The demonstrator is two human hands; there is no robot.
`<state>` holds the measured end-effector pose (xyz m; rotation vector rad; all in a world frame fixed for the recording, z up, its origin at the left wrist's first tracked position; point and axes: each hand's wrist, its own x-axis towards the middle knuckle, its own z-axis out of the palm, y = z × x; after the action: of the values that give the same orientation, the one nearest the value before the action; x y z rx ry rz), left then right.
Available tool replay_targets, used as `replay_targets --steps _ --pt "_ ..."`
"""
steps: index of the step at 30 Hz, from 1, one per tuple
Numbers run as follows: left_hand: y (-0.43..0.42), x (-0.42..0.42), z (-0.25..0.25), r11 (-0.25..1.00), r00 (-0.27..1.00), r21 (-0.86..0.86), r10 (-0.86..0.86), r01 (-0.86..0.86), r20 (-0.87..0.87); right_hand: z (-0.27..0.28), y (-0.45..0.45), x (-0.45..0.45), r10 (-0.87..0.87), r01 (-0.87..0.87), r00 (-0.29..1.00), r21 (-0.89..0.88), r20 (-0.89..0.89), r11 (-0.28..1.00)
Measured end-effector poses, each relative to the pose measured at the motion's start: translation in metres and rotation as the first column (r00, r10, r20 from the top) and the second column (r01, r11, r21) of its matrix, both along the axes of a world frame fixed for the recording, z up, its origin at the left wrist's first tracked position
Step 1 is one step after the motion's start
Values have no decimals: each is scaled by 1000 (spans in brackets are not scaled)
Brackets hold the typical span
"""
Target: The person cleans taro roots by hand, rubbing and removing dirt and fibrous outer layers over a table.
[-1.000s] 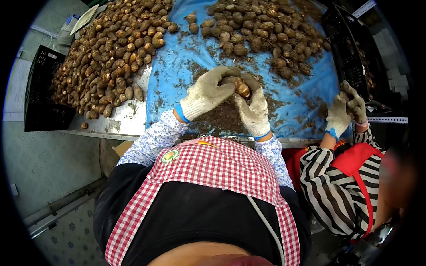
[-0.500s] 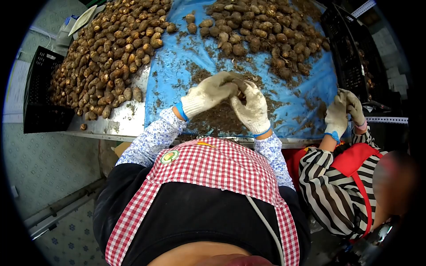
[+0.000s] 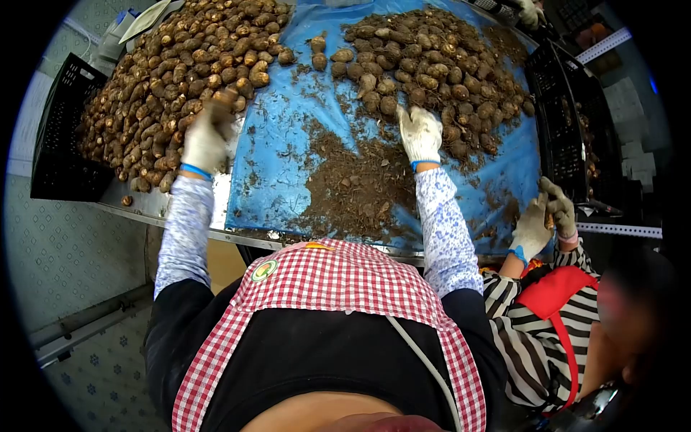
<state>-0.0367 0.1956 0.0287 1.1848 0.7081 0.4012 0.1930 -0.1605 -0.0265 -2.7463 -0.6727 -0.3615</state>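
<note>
My left hand [image 3: 206, 140], in a white glove with dark soil on the fingers, is over the front right of the left heap of taro corms [image 3: 162, 93]. Motion blurs its fingers, so whether a corm is in them cannot be made out. At the near edge of the right heap of rootier, soil-covered taro corms [image 3: 432, 57] is my gloved right hand [image 3: 420, 135]. Its fingers are apart and touch or nearly touch the closest corms; nothing shows in its grasp.
Loose soil and root bits [image 3: 360, 187] lie on the blue sheet [image 3: 273, 165]. Black crates [image 3: 61, 144] stand at left and right. At the right, a co-worker's gloved hands [image 3: 536, 223] hold a small brown piece. Another gloved hand [image 3: 529, 13] shows at the far edge.
My hands were together over the soil in the middle. Now they are apart: the left has moved to the left heap, the right forward to the right heap.
</note>
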Motion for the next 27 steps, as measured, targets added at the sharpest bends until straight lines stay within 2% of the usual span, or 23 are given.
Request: replay_targets --steps 1,2,3,4,5,6,7,8,10,12,13,14,15,16,17,19,20,21,22,23,24,26,27 --pt "27 0 9 934 950 -204 308 -292 50 3 6 10 37 -37 998 -4 57 999" --pt "54 1 19 868 861 -256 476 -426 180 11 13 15 38 -38 999 -6 10 999" --pt "80 2 33 932 843 -148 364 -332 397 11 19 26 18 -23 997 -81 -69 996" --pt "86 -1 49 901 787 -51 402 -431 468 15 25 30 -18 -7 974 -112 -226 994" --pt "115 -3 42 851 697 -85 478 -519 535 19 31 34 -60 5 924 -147 -377 989" --pt "149 -7 21 739 801 349 424 -576 423 -11 28 49 1 -63 908 -133 -419 989" --pt "146 -4 19 573 886 678 348 -460 307 -31 27 58 47 -79 912 -63 -407 995" --pt "143 0 17 302 915 897 343 -323 214 -43 24 64 76 -121 906 -84 -416 989" --pt "67 31 31 322 991 938 72 -127 110 -38 20 58 118 -175 877 -82 -466 981" --pt "14 54 17 466 963 877 -270 119 13 -26 13 37 74 -151 846 -104 -528 983" --pt "-10 65 7 356 914 893 -387 274 -126 -23 8 26 58 -115 852 -77 -520 990" --pt "-44 75 7 599 869 662 -465 451 -171 -21 3 14 64 -89 836 -19 -545 996" --pt "-78 86 7 743 814 337 -552 578 -180 -17 -1 2 71 -60 821 38 -567 997" --pt "-105 99 -9 697 786 368 -576 616 -226 1 -1 -17 91 -20 799 125 -594 992" --pt "-130 109 -25 646 755 395 -596 653 -273 29 5 -41 73 8 803 133 -592 991" --pt "-175 105 -12 585 667 350 -721 731 -188 34 -5 -68 302 -212 903 294 -306 932" --pt "-198 106 -18 496 626 459 -757 738 -189 38 -14 -85 294 -203 915 317 -276 927" --pt "-208 125 -57 633 675 237 -712 737 -194 43 -16 -98 304 -212 922 342 -241 915" --pt "-193 126 -67 315 374 -215 -861 924 346 54 -16 -108 354 -238 926 528 -130 815" --pt "-188 121 -60 158 370 -387 -734 908 569 55 -16 -111 360 -269 930 523 -79 809" --pt "-184 116 -54 -68 389 -514 -572 855 723 55 -17 -114 370 -304 928 515 -29 802" --pt "-200 91 -34 324 761 -734 -519 597 390 63 -14 -125 390 -342 920 544 29 766" --pt "-204 83 -13 466 761 -634 -558 617 331 64 -11 -129 363 -309 931 588 29 747"
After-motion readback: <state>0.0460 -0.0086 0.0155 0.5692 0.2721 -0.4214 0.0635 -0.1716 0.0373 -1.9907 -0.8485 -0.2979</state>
